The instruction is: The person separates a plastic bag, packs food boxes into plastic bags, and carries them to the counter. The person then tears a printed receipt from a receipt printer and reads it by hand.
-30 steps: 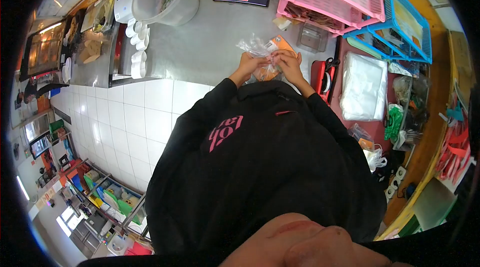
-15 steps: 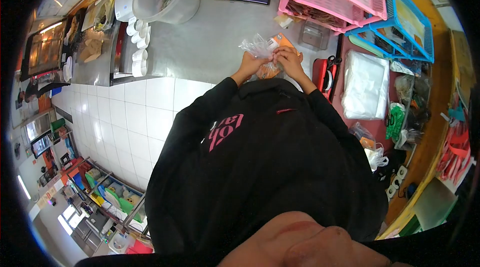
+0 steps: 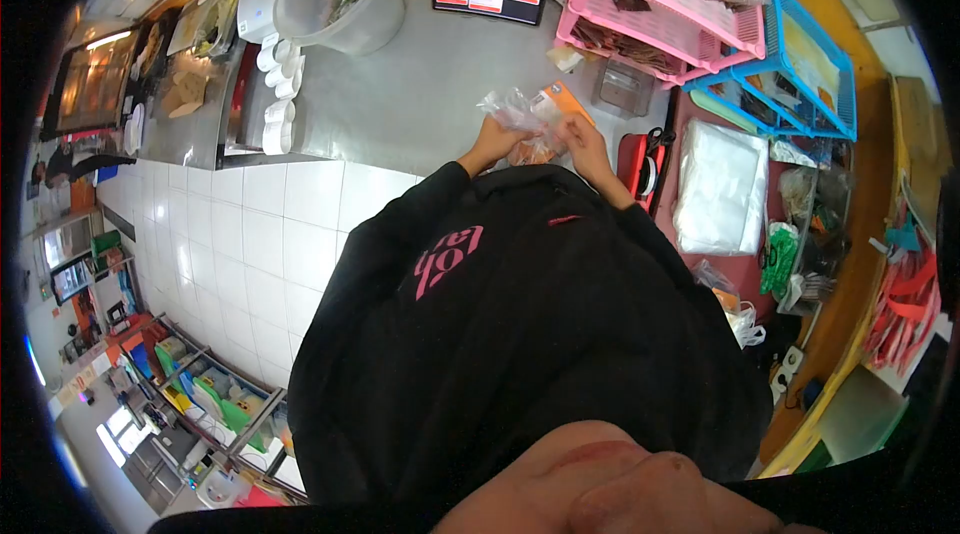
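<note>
- Probably light, the clear bag looks thin, soft and slippery, so it should crumple readily and slide under a loose pinch.
- Its gathered plastic seems the best place to take hold, thumb against fingers; the orange contents lower down may not bear squeezing, though what they are is unclear.
- The bag lies between the two hands, its loose end rising just beyond the left hand, over the near edge of the worktop.
- The left hand is clamped on the plastic; the right hand has its fingertips at the bag's other side, whether pinching or only touching I cannot tell.
- Just beyond the right hand's fingers shows an orange piece; farther out sits a clear box.
</note>
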The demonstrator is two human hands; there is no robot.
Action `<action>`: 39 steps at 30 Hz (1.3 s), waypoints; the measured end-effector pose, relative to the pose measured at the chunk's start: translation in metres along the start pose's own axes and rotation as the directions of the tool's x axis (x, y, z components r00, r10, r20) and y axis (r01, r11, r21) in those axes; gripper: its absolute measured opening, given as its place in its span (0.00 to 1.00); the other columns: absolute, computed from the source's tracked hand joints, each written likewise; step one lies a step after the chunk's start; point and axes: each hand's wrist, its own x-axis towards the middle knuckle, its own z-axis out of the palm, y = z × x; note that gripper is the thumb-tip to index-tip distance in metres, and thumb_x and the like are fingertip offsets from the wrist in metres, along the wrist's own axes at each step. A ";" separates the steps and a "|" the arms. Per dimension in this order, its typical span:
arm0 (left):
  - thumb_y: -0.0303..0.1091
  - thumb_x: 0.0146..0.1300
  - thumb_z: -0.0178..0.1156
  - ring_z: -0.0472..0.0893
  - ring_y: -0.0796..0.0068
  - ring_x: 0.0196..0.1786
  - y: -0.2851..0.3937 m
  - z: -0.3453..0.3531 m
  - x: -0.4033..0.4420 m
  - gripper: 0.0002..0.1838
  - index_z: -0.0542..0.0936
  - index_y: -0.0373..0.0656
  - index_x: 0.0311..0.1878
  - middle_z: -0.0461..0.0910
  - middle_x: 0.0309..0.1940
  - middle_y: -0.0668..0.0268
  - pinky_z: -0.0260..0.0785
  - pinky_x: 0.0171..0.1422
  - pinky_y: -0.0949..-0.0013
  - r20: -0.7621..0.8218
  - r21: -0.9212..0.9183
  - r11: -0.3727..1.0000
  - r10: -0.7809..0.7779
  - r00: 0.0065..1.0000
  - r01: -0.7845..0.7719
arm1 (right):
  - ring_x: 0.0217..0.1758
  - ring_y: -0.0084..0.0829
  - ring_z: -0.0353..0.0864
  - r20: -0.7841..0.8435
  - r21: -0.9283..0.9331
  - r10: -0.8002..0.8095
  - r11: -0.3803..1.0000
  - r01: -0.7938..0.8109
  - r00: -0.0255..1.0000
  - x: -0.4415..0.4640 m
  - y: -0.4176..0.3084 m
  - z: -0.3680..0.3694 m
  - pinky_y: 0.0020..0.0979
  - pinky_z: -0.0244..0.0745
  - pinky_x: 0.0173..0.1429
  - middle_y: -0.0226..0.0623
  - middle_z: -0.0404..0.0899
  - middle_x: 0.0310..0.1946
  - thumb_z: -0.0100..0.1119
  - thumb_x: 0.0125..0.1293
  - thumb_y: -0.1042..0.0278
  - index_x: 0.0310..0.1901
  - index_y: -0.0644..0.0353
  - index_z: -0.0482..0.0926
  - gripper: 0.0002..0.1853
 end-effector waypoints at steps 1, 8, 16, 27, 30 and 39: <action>0.25 0.45 0.68 0.79 0.76 0.38 -0.010 0.001 0.003 0.14 0.80 0.37 0.38 0.82 0.34 0.65 0.71 0.45 0.69 0.045 0.082 0.994 0.070 0.997 -0.074 | 0.34 0.24 0.74 0.011 0.000 -0.006 1.000 0.006 1.000 -0.009 0.006 -0.004 0.23 0.68 0.45 0.30 0.74 0.29 0.53 0.64 0.73 0.40 0.62 0.72 0.05; 0.27 0.44 0.69 0.79 0.73 0.40 -0.011 0.012 -0.001 0.16 0.79 0.40 0.40 0.81 0.37 0.64 0.70 0.47 0.68 0.145 0.162 0.981 0.084 0.986 -0.107 | 0.34 0.19 0.73 0.058 0.041 0.095 0.994 -0.097 0.994 -0.030 0.005 -0.021 0.21 0.67 0.42 0.30 0.76 0.31 0.51 0.64 0.75 0.38 0.61 0.71 0.03; 0.20 0.40 0.63 0.68 0.61 0.58 -0.008 0.022 -0.020 0.25 0.74 0.42 0.47 0.76 0.49 0.65 0.64 0.58 0.66 0.433 0.548 0.520 0.494 0.754 -0.655 | 0.46 0.28 0.72 -0.469 -0.343 -0.064 0.932 -0.114 0.881 -0.061 0.015 -0.023 0.30 0.70 0.46 0.35 0.74 0.39 0.59 0.62 0.62 0.44 0.59 0.73 0.13; 0.19 0.36 0.60 0.70 0.63 0.48 -0.014 0.017 -0.013 0.37 0.72 0.46 0.58 0.76 0.42 0.70 0.66 0.53 0.65 0.426 0.484 0.657 0.400 0.811 -0.578 | 0.51 0.32 0.69 -0.545 -0.069 0.138 0.976 -0.208 0.827 -0.061 0.028 0.010 0.31 0.67 0.53 0.43 0.65 0.52 0.56 0.64 0.56 0.58 0.63 0.65 0.26; 0.24 0.34 0.65 0.70 0.63 0.50 0.002 0.013 -0.016 0.34 0.74 0.47 0.53 0.76 0.43 0.67 0.66 0.55 0.63 0.403 0.673 0.510 0.353 0.844 -0.535 | 0.46 0.28 0.69 -0.549 -0.067 0.129 0.978 -0.197 0.826 -0.058 0.035 0.017 0.28 0.69 0.46 0.41 0.63 0.50 0.57 0.64 0.56 0.55 0.63 0.66 0.24; 0.33 0.42 0.69 0.75 0.64 0.45 0.023 -0.105 0.036 0.29 0.74 0.45 0.53 0.75 0.50 0.62 0.69 0.48 0.64 0.417 0.502 0.743 0.241 0.876 -0.443 | 0.38 0.24 0.72 -0.238 -0.056 0.184 0.978 -0.203 0.954 -0.061 0.054 0.038 0.26 0.68 0.42 0.33 0.74 0.34 0.52 0.67 0.64 0.40 0.63 0.74 0.11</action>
